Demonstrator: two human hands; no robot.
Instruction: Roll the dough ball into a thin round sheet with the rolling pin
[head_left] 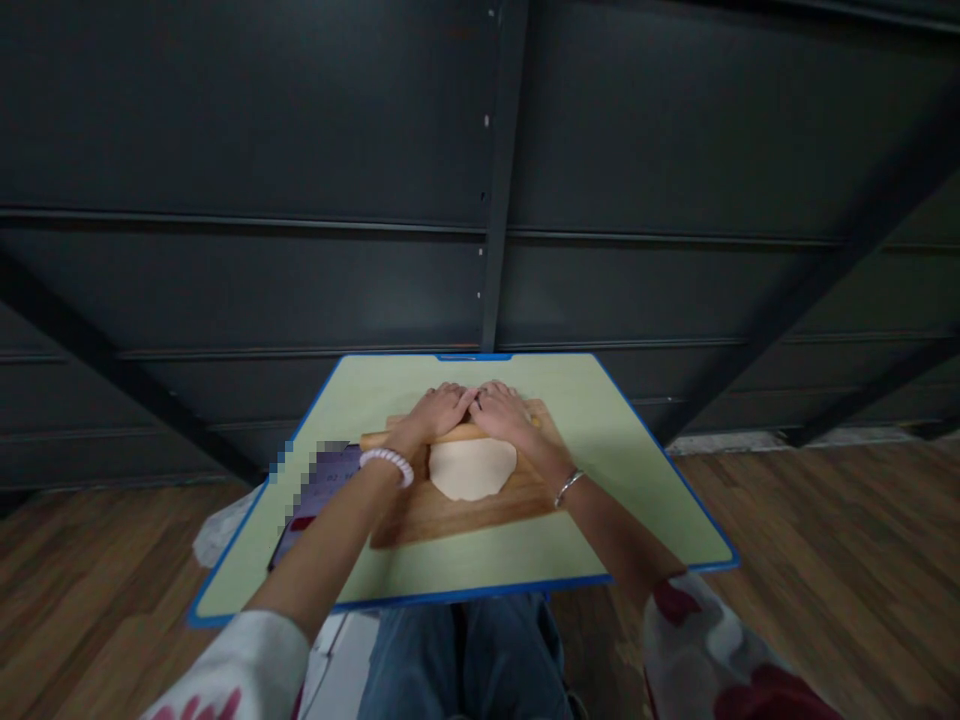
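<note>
A flat, pale sheet of dough [472, 470] with an uneven rounded edge lies on a wooden board [450, 527]. Along its far side runs a wooden rolling pin [463, 433], its left end sticking out past my wrist. My left hand [441, 408] presses on the pin from above, fingers pointing forward and over it. Beside it my right hand [501, 408] rests on the pin the same way, and the two thumbs meet in the middle. The fingertips are partly hidden behind the knuckles.
The board sits on a small pale green table [630, 480] with a blue rim. A phone-like device [322, 490] lies left of the board, partly under my left forearm. A white plastic bag [221, 530] is beyond the table's left edge. Dark metal panels [360, 290] stand behind.
</note>
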